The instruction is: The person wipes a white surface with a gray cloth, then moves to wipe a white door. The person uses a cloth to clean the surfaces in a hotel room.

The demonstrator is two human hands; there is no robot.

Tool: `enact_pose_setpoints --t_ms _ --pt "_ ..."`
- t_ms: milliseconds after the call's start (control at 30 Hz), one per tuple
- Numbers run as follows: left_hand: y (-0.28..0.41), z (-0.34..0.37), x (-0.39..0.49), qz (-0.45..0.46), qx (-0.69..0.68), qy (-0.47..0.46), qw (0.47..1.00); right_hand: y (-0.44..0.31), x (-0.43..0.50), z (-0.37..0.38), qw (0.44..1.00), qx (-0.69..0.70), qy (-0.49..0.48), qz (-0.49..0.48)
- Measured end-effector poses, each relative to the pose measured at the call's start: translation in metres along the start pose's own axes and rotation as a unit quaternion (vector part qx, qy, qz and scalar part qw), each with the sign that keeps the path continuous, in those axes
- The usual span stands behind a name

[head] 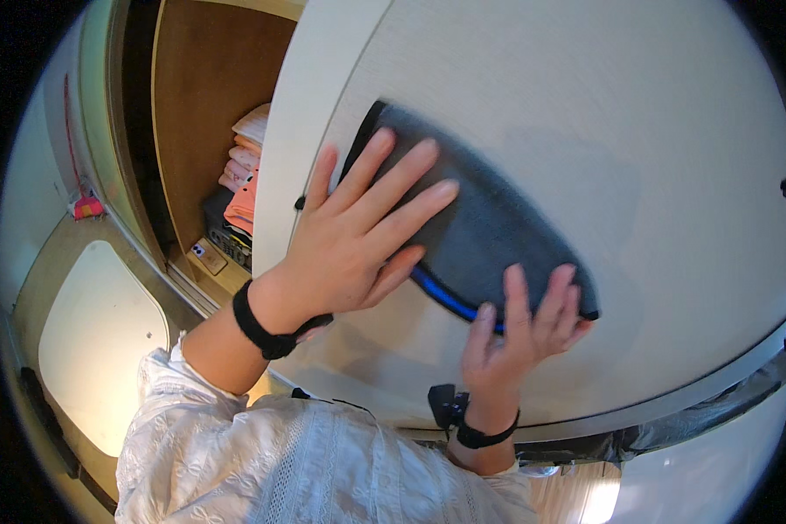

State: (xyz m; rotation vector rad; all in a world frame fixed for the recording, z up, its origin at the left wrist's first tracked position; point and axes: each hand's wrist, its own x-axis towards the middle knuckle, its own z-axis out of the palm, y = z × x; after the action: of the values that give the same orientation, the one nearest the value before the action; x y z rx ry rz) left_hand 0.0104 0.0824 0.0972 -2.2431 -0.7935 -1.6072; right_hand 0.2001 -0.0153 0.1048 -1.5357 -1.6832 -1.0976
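Note:
A folded dark grey cloth (478, 216) lies on a white tabletop (681, 223). Black trim runs along its left end, and a bright blue edge shows along the side nearer to me. My left hand (347, 236) rests palm down on the cloth's left part, its fingers spread. At the lower right corner is my right hand (524, 334), fingers apart over the grey fabric and thumb by the blue edge. The fingertips of both hands are slightly blurred. Each wrist wears a black strap; a small dark device (447, 405) sits beside the right one.
To the left stands an open wooden cabinet (216, 72) with folded clothes (242, 170) stacked inside. A pale stool or chair seat (101, 340) is at the lower left. A red-handled broom (85, 204) leans in the corner. Dark wrapping (688, 426) runs along the table's near edge.

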Motion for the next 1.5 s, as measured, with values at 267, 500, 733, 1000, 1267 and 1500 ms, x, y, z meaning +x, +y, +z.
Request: enact_pose_setpoints --t_ms 267,500,733,1000,1267,1500 --pt "0.031 0.014 -0.001 -0.026 -0.063 -0.026 0.997 0.016 -0.016 -0.005 0.999 0.011 0.009 0.037" --pt "0.053 0.023 -0.015 -0.021 -0.067 -0.034 0.997 0.028 -0.035 -0.004 0.999 0.022 0.028 0.007" --pt "0.06 0.019 0.037 0.025 -0.009 -0.012 1.0 0.053 0.007 -0.037 0.999 -0.018 0.033 0.027" --pt "0.09 0.04 -0.017 0.006 -0.079 -0.06 0.995 0.051 -0.061 -0.009 0.995 0.046 0.041 0.077" --pt "0.102 0.037 0.021 0.047 -0.031 -0.054 0.997 0.081 -0.029 -0.037 0.994 0.022 0.07 0.076" --pt "0.124 0.046 0.019 0.036 -0.073 -0.075 0.994 0.094 -0.044 -0.045 0.992 0.044 0.061 0.097"
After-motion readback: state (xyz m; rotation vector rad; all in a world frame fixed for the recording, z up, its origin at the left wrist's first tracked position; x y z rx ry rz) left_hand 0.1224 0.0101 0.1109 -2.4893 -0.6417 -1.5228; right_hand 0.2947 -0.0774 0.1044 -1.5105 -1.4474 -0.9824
